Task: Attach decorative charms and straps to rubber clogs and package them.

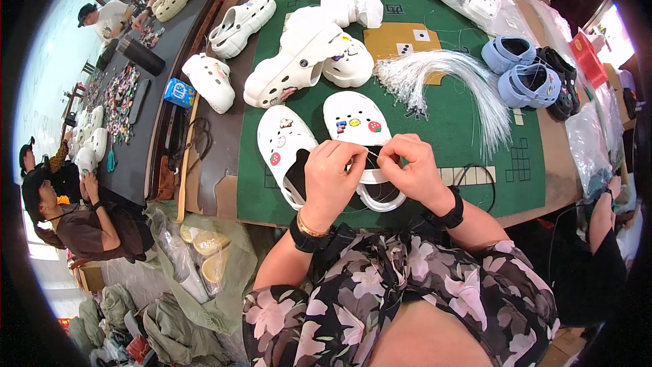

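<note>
While a left white clog (284, 137) and a right white clog (352, 117) are lying side by side on the green counter (445, 139), the left hand (329, 177) and right hand (415, 171) are meeting over the right clog's opening, each closing its fingertips in a pinch, apparently on a thin strand (369, 154). The person is probably threading or tying it there; the next move is likely calling for steady tension on both ends. A bundle of pale strands (468, 78) is lying beyond, to the right.

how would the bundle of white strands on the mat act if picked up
The bundle would probably flop, since its thin strands bend across the mat. It looks light, being all fine strands, and the splayed ends suggest some could slip loose.
</note>
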Demonstrator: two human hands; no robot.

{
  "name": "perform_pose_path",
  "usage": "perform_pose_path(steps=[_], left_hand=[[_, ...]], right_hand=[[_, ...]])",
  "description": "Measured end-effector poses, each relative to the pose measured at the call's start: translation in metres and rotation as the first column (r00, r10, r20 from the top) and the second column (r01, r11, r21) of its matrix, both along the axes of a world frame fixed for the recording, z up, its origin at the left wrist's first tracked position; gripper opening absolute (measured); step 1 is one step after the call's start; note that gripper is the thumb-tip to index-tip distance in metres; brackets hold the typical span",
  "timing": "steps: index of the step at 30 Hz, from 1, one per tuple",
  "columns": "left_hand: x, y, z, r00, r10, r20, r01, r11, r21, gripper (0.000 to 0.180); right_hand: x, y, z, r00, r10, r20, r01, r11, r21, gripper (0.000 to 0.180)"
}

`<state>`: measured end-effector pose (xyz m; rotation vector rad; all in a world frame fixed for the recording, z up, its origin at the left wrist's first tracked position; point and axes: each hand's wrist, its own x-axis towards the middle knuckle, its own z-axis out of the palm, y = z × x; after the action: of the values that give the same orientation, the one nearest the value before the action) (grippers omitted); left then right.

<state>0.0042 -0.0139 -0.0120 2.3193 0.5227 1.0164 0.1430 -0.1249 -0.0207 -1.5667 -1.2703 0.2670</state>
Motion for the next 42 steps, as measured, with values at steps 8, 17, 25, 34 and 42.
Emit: perform_pose_path(steps=[8, 17, 25, 34, 42], left_hand=[[-0.0016, -0.0008, -0.0006, 1.000, -0.008, -0.015, 0.007, 0.997, -0.081, 0.008], [-0.0019, -0.0007, 0.0008, 0.999, -0.025, -0.023, 0.021, 0.986, -0.168, 0.008], [-0.0020, -0.0030, -0.0008, 0.999, -0.021, -0.033, 0.013, 0.977, -0.213, 0.008], [0.0012, -0.0022, -0.0025, 1.000, 0.006, 0.014, -0.007, 0.994, 0.107, 0.009], [0.0011, -0.0046, -0.0042, 1.000, 0.003, 0.031, -0.005, 0.997, 0.082, 0.009]], right_hand=[[0.0002, -0.0005, -0.0010, 1.000, -0.004, 0.000, 0.004, 1.000, -0.002, 0.009], [-0.0007, -0.0002, 0.0000, 1.000, -0.001, -0.016, 0.001, 1.000, -0.009, 0.010], [-0.0006, -0.0011, 0.0012, 1.000, 0.002, 0.003, -0.002, 1.000, -0.007, 0.009], [-0.0055, 0.0009, 0.0037, 0.997, -0.031, -0.069, 0.029, 0.999, -0.033, 0.008], [-0.0097, 0.0039, -0.0030, 0.999, -0.022, -0.040, 0.022, 1.000, -0.002, 0.005]])
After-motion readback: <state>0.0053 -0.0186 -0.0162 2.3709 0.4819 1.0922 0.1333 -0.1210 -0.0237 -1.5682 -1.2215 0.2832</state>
